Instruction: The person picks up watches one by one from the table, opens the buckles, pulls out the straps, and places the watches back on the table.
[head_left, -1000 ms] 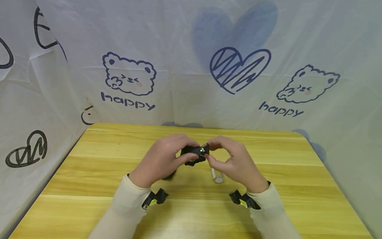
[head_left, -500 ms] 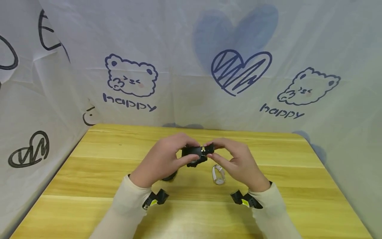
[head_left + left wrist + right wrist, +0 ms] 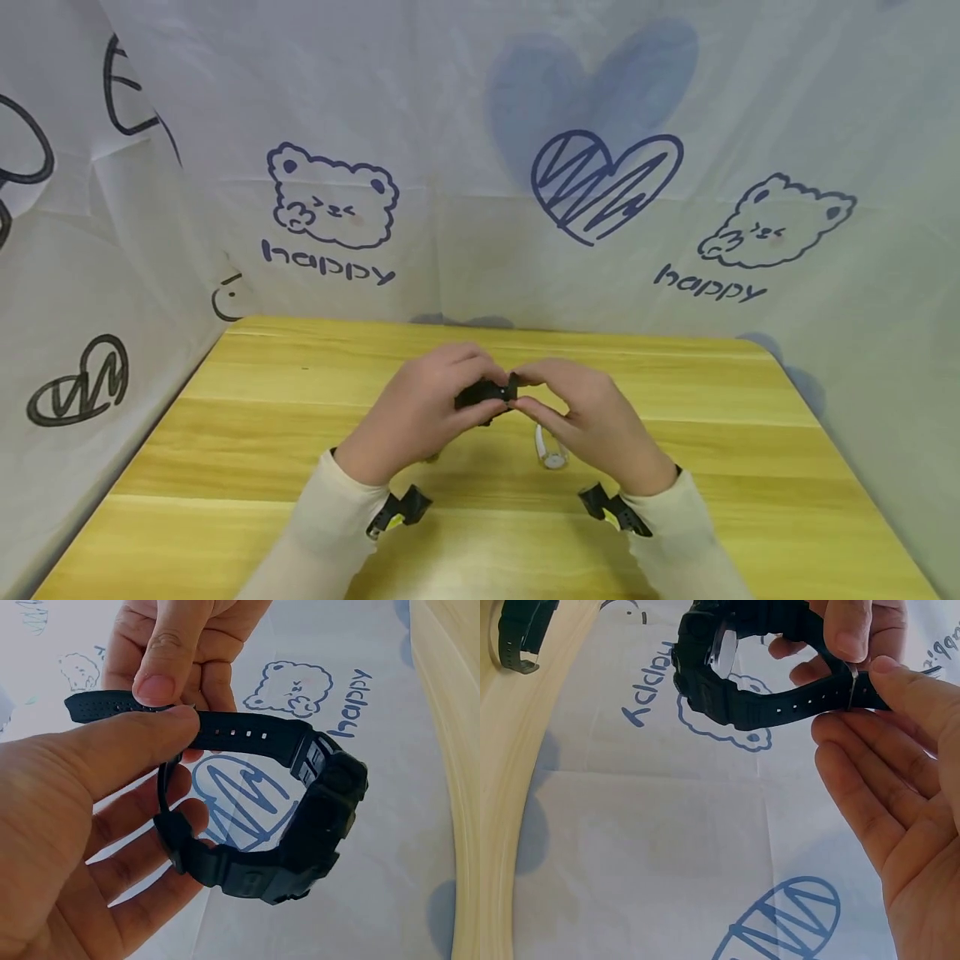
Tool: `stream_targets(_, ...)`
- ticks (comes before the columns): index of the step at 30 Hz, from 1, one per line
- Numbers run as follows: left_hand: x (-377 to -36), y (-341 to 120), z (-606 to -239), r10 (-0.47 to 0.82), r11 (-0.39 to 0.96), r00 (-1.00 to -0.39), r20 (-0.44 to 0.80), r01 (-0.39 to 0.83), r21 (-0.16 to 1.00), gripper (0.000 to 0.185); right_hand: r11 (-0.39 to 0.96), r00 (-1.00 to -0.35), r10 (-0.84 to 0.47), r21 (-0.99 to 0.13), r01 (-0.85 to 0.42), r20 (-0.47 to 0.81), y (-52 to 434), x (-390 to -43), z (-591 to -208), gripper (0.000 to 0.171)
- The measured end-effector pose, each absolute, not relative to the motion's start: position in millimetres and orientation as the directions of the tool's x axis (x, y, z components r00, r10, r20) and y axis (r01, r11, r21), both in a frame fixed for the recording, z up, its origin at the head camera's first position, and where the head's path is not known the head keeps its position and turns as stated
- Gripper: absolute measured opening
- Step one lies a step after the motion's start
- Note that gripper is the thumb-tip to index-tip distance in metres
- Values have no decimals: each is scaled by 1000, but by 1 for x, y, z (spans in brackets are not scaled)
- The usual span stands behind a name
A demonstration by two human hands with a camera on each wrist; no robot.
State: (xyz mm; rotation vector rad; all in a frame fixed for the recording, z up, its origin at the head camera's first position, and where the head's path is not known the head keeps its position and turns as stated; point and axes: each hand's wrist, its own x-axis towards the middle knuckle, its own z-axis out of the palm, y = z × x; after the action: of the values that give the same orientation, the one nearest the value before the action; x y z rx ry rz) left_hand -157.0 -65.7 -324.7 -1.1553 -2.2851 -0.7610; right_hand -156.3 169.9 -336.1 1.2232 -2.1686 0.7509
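Both hands hold a black digital watch above the middle of the wooden table. My left hand grips the watch, its thumb pressing the perforated strap and its fingers under the loop. My right hand pinches the strap by the metal buckle between thumb and forefinger. The watch case hangs to the left of that pinch, and the strap forms a closed loop. In the head view the hands hide most of the watch.
A small white watch lies on the table just under my right hand. A second dark watch strap lies on the table near my left hand. Printed cloth walls the table at the back and both sides.
The hands have drawn closer together around the black watch, so less of it shows. The free strap end that stuck out to the right is now covered by the right fingers.
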Motion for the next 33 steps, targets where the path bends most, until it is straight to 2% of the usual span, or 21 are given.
stream_targets(5,-156,-66,-325,580,508,-548,603,822,259,18,449,-467,-570,-220,-866,675,170,-154,-337,24)
stream_targets(11,-160,-66,-326,564,485,-511,649,841,241,21,424,-535,-520,-342,-838,666,169,-155,-336,32)
stream_targets(19,-160,-65,-327,556,528,-500,664,830,183,18,390,-604,-493,-462,-796,626,170,-155,-334,28)
stream_targets(25,-158,-65,-328,567,566,-548,615,802,192,18,382,-621,-515,-491,-783,591,168,-156,-333,25)
stream_targets(33,-155,-65,-327,579,570,-639,506,761,309,14,362,-588,-564,-466,-807,580,164,-157,-335,24)
